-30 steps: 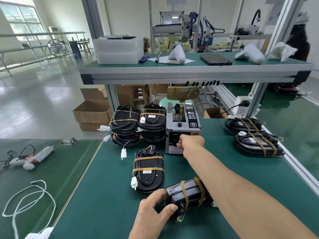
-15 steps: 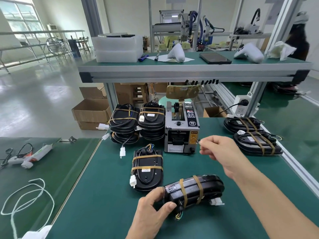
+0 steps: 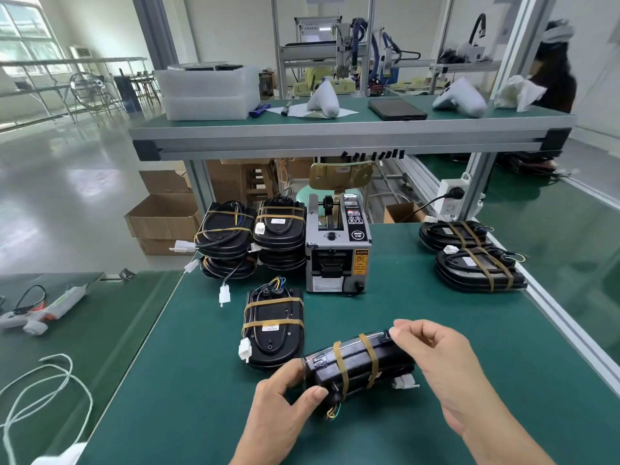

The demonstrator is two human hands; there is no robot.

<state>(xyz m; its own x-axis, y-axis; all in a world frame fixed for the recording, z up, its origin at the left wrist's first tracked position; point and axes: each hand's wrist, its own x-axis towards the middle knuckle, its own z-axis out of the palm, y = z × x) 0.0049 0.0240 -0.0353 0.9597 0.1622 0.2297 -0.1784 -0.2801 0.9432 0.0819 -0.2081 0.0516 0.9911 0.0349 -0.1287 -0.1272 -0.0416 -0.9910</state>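
A black oval unit [image 3: 360, 365] bound by two tan bands stands on its edge on the green mat, near the front. My left hand [image 3: 285, 401] grips its left end between thumb and fingers. My right hand [image 3: 439, 360] is at the unit's upper right end, thumb and forefinger pinched together on what looks like a small strip of tape that is hard to make out. A grey tape dispenser [image 3: 335, 260] sits behind, in the middle of the mat. A white connector [image 3: 404, 382] sticks out below the unit's right end.
Another banded unit [image 3: 273, 330] lies flat just left of the held one. Stacks of units [image 3: 228, 236] stand left of the dispenser, and two bundles [image 3: 476, 270] lie at the right edge. A glue gun [image 3: 43, 310] and white cord [image 3: 43, 391] lie on the left table. An overhead shelf [image 3: 335, 132] spans the back.
My right hand drew back from the dispenser's front with its fingers pinched and came down to the upper right end of the held unit. My left hand kept its grip.
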